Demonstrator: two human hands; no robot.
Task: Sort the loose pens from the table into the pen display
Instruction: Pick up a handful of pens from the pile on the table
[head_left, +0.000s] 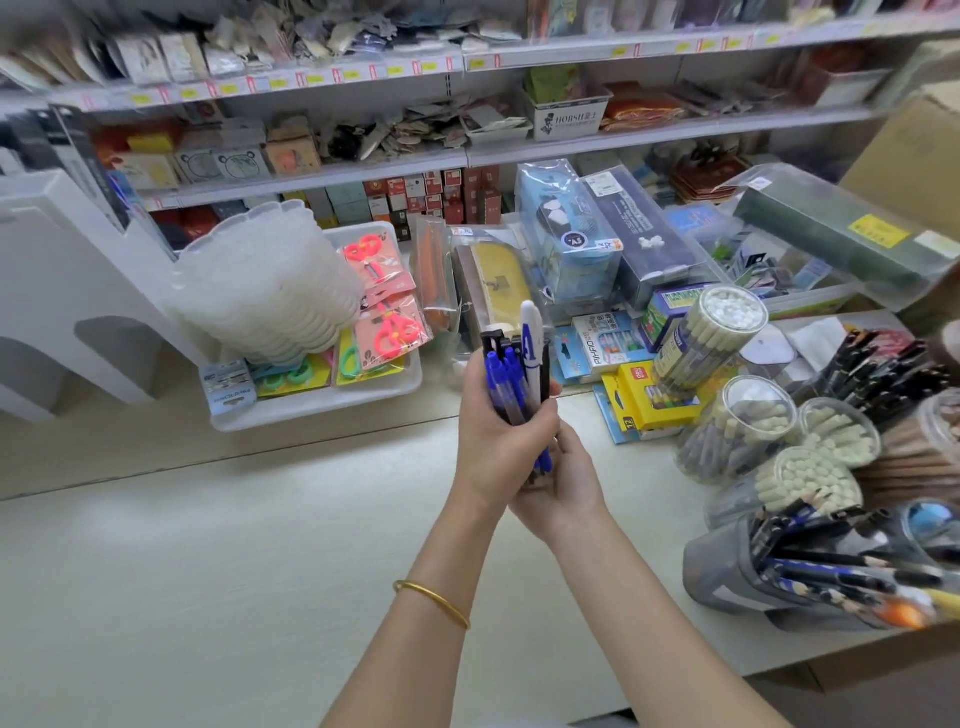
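Shop shelves (467, 150) crowded with small packets run along the back. Below them, a white plastic tray (322, 410) sits on the pale, smooth tabletop (208, 571). It holds carded scissors (389, 332) with pink and green handles and a leaning stack of cloudy, scallop-edged plastic dishes (265, 291). Pencil cases (498, 280) wrapped in clear film stand just behind the hands. To the right lies a yellow box (644, 395), and past it a cluster of clear round jars (743, 426) tipped on their sides, packed with pencils whose pale eraser ends face outward. Nearer the tabletop's edge, a grey holder (727, 571) bristles with dark pencils.

The pens (519, 384) are off the tabletop, gathered in one tight bundle above its middle. They are slim plastic sticks: several blue, some black, and one fatter white one with blue print that stands tallest. The bundle's long axis is close to upright, with the caps toward the shelves.

The left hand (498, 441), with a thin gold bangle (431, 603) on its forearm, wraps its fingers round the middle of the bundle. The right hand (569, 493) lies just beneath, fingers curled about the lower ends.
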